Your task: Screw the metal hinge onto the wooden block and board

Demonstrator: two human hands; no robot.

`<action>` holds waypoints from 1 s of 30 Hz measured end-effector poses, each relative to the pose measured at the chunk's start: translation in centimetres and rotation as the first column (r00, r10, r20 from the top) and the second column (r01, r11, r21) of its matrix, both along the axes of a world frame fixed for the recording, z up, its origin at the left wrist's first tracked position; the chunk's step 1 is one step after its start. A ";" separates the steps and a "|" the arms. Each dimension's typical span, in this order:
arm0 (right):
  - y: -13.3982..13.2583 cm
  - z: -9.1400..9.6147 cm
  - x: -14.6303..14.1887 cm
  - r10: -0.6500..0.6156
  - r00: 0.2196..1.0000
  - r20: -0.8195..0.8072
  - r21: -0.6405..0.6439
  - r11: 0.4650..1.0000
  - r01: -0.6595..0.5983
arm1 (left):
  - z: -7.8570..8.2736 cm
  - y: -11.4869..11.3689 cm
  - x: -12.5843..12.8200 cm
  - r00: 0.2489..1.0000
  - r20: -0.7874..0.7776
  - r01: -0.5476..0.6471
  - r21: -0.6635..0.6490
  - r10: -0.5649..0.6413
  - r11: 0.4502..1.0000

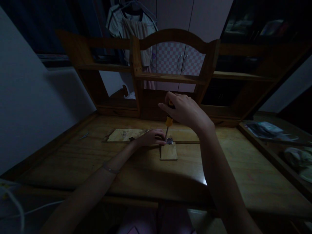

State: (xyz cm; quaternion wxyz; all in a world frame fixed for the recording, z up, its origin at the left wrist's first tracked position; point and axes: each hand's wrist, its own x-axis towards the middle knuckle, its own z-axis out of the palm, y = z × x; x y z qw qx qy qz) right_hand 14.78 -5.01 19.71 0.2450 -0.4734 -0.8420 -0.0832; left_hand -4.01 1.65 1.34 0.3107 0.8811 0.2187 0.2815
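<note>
A screwdriver [168, 121] with a yellow and black handle stands nearly upright in my right hand [187, 110], which is closed round the top of its handle. Its shaft points down at a small silver metal hinge [169, 141]. The hinge lies where a small square wooden piece [169, 152] meets a long wooden strip [186, 135]. My left hand [154, 137] rests over the strip, with its thumb and fingers pinched at the hinge's left side beside the screwdriver tip. Whatever sits between those fingertips is too small to make out.
The work lies on a wooden desk [136, 175] with a shelf unit [170, 78] along its back. A small dark item [132, 138] is near my left wrist, and a thin metallic object [84, 136] lies further left. Plastic-wrapped items [268, 129] sit at the right.
</note>
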 end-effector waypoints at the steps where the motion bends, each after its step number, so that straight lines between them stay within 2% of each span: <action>1: 0.1 0.0 0.0 0.002 1.000 0.010 0.016 1.000 -0.002 | 0.0 0.0 0.0 1.000 0.000 -0.002 -0.007 0.002 1.000; 7: -0.1 0.0 0.0 0.048 0.999 0.011 0.013 0.999 -0.049 | 0.3 -0.3 0.0 1.000 -0.010 -0.023 -0.007 0.023 1.000; 14: 0.2 0.0 0.1 -0.075 0.995 0.066 0.088 0.994 0.069 | 0.0 0.0 0.0 1.000 0.017 0.005 -0.005 -0.004 1.000; 23: 0.0 0.0 0.2 0.046 0.999 0.007 0.038 0.998 -0.046 | 0.0 -0.1 0.0 0.999 -0.020 -0.035 -0.029 0.034 0.999; 30: 0.4 -0.1 0.5 -0.003 0.999 0.037 0.051 0.999 0.001 | 0.2 -0.1 0.0 1.000 0.005 -0.013 -0.025 0.013 1.000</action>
